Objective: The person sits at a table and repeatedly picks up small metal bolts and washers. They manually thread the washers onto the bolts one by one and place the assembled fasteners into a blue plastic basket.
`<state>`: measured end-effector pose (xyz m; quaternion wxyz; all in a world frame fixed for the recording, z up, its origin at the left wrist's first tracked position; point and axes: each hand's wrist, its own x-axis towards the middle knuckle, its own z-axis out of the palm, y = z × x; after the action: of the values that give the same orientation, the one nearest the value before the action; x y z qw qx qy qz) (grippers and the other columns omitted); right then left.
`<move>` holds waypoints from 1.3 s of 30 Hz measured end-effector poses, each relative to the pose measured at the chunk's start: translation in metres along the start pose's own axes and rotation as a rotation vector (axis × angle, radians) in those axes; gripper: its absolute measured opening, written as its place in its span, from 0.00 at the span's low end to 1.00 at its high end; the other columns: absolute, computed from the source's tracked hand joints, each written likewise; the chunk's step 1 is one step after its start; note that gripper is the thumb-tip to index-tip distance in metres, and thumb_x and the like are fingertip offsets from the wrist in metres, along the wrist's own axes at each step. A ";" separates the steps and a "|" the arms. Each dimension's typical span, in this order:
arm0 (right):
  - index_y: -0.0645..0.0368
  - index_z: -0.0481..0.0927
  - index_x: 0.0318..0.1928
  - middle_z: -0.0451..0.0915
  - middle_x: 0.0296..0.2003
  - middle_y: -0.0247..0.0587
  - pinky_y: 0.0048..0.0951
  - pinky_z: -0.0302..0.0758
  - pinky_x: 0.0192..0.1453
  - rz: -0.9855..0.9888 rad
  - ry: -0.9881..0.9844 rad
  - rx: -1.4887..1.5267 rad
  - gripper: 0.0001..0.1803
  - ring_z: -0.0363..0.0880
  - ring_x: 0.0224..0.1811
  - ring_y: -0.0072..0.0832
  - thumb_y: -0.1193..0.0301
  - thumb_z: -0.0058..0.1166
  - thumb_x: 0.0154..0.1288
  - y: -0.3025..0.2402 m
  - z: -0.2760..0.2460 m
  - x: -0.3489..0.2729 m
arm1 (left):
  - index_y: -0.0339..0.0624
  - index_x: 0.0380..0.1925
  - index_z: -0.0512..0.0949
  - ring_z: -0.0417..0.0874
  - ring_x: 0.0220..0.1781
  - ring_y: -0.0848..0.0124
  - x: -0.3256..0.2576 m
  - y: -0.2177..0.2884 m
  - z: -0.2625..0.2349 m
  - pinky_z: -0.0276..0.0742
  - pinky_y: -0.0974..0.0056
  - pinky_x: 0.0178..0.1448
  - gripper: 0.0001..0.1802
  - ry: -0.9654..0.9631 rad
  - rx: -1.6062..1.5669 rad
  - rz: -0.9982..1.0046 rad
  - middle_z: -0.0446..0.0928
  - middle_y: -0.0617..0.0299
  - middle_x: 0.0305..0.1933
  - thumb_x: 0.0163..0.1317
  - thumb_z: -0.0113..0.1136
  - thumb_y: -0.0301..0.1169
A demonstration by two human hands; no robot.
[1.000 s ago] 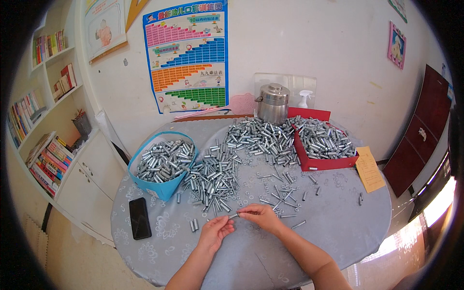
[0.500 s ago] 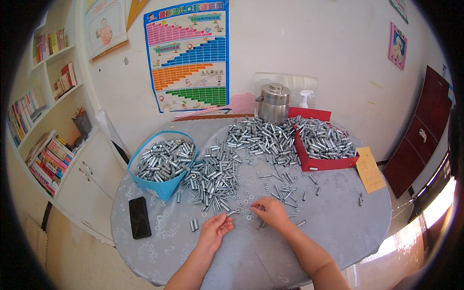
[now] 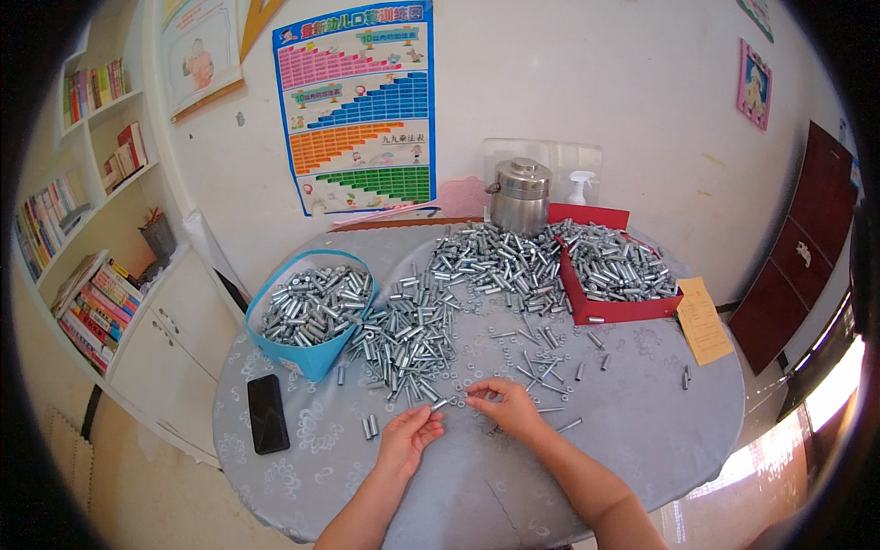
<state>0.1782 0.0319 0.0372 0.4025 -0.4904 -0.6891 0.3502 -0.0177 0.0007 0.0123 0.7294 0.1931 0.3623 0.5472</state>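
My left hand (image 3: 410, 438) is closed, thumb against fingers, on a short silver metal bolt with a sleeve (image 3: 441, 404) that points away to the right. Close by on the right, my right hand (image 3: 506, 404) pinches its thumb and forefinger together near the bolt's end. Whatever lies between those fingertips is too small to make out. Small washers (image 3: 566, 390) lie scattered around both hands. Just beyond them spreads a heap of metal sleeves and bolts (image 3: 403, 344). Two loose sleeves (image 3: 369, 427) lie left of my left hand.
A blue fabric bin (image 3: 310, 356) full of metal parts stands at left, a black phone (image 3: 267, 414) nearer me. On the right is a red box (image 3: 628, 313), also filled, beside a yellow paper (image 3: 704, 323). A steel pot (image 3: 522, 203) stands behind the heap.
My right hand has moved slightly left, bringing its fingertips closer to the bolt in my left hand. The left hand stays nearly still.
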 end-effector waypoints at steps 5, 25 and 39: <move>0.56 0.79 0.39 0.79 0.36 0.33 0.21 0.68 0.43 -0.036 -0.051 0.236 0.12 0.73 0.35 0.20 0.72 0.59 0.51 0.009 0.007 0.000 | 0.32 0.37 0.73 0.79 0.28 0.71 0.000 -0.002 0.000 0.78 0.68 0.36 0.10 -0.009 0.031 -0.010 0.77 0.52 0.33 0.57 0.54 0.27; 0.63 0.77 0.34 0.77 0.28 0.35 0.21 0.70 0.36 -0.204 -0.016 0.155 0.11 0.73 0.31 0.20 0.69 0.58 0.53 0.007 0.013 -0.005 | 0.31 0.34 0.74 0.78 0.25 0.70 -0.001 -0.004 0.004 0.79 0.68 0.31 0.09 0.016 0.188 0.071 0.77 0.53 0.29 0.57 0.54 0.28; 0.66 0.77 0.34 0.75 0.24 0.35 0.21 0.69 0.35 0.011 -0.136 0.336 0.19 0.71 0.27 0.20 0.62 0.39 0.67 0.012 0.017 -0.007 | 0.32 0.34 0.74 0.78 0.25 0.70 -0.001 -0.005 0.004 0.79 0.66 0.31 0.08 0.029 0.143 0.111 0.77 0.53 0.29 0.58 0.53 0.27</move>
<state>0.1685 0.0271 0.0178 0.4294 -0.3953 -0.6438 0.4949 -0.0113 -0.0017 0.0120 0.6769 0.2563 0.3998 0.5624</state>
